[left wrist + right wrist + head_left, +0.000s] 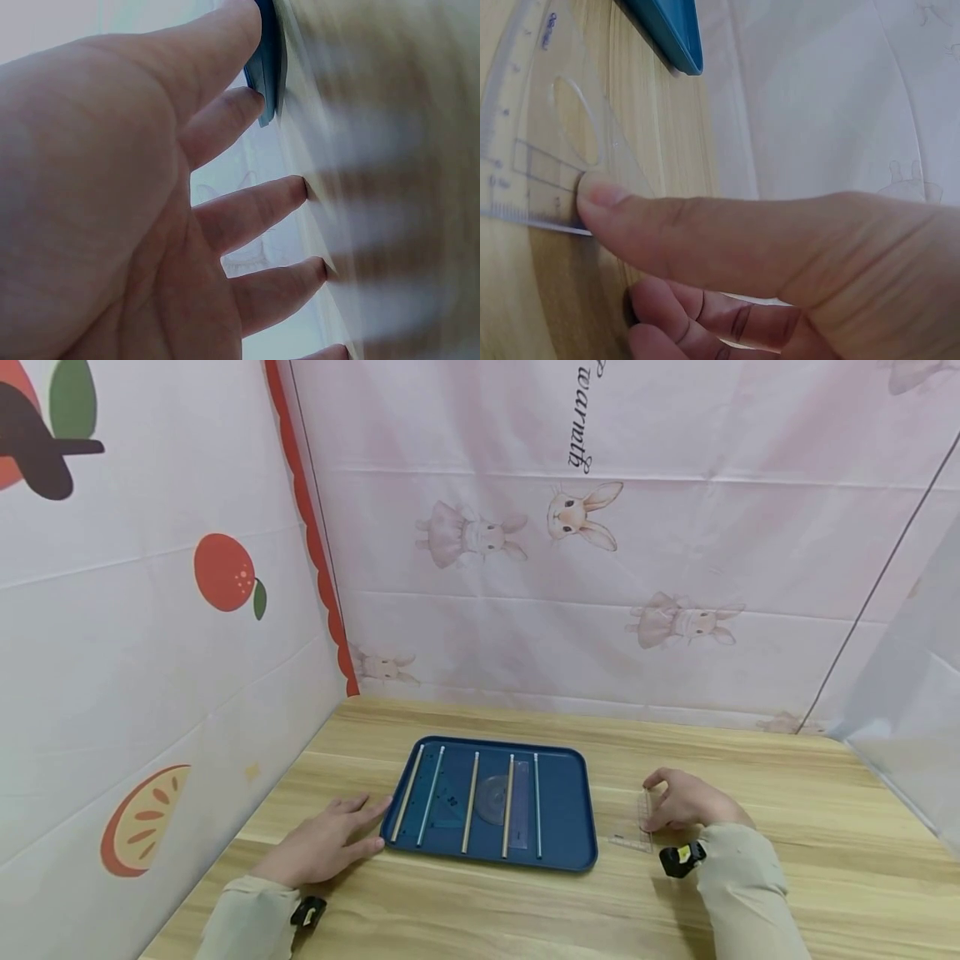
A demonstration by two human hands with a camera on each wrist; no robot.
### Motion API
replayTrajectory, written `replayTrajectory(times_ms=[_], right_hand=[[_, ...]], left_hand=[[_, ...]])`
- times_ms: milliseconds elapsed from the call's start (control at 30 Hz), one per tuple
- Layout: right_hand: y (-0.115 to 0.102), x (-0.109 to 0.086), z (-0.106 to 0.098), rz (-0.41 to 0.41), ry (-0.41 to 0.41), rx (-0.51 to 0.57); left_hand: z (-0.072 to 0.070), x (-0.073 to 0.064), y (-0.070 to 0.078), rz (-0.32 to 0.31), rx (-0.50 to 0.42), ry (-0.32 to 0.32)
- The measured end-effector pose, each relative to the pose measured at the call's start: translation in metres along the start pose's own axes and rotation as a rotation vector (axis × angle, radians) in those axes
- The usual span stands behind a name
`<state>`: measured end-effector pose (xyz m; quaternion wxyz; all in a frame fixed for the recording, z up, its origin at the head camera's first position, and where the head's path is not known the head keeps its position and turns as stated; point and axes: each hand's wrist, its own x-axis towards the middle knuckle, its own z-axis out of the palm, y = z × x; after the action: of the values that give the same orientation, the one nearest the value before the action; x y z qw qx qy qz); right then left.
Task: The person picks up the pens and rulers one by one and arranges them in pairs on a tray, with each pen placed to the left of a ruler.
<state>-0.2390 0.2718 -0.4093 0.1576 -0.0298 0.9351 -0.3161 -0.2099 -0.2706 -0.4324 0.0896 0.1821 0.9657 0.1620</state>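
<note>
On the table, a clear triangular set square (643,833) with scale marks lies to the right of the blue tray (566,802). My right hand (688,803) pinches its edge. The right wrist view shows my thumb pressed on the set square (536,142) next to its oval cut-out, the other fingers curled below. At the tray's left side, my left hand (324,842) spreads its fingers, with thumb and index finger at the rim. In the left wrist view the remaining fingertips (296,187) rest on the table.
Inside the tray lie several pencils (470,802) in lengthwise rows, a clear round protractor (491,799), a purplish ruler (519,806) and a bluish set square (446,806). Printed cloth walls (480,652) stand behind and left of the wooden table (487,914).
</note>
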Motion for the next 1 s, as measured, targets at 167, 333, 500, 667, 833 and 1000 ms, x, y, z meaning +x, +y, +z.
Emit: replayTrajectory(times_ms=[167,333,500,667,833,1000], right_hand=[[0.0009,0.0,-0.0005,-0.008,0.006,-0.012],[0.001,-0.0009,-0.002,-0.016,0.0,-0.02],[0.0015,-0.0002,-0.0032,-0.023,-0.023,0.002],[0.001,0.0005,-0.0025,-0.03,-0.029,-0.018],[-0.0012,0.0009,-0.0013,-0.068,-0.047,0.035],[-0.0027,0.0012,0.0004,-0.088,-0.052,0.103]], left_hand=[[-0.0009,-0.0001,0.0014,-0.004,-0.004,-0.002],[-0.0012,-0.0005,0.002,0.0,-0.003,0.0],[-0.0009,-0.0003,0.0016,0.002,0.004,0.002],[-0.0012,-0.0008,0.0018,0.002,0.006,0.002],[-0.0012,-0.0011,0.0018,0.008,0.01,0.006],[-0.0005,-0.0018,0.0014,0.017,0.011,0.012]])
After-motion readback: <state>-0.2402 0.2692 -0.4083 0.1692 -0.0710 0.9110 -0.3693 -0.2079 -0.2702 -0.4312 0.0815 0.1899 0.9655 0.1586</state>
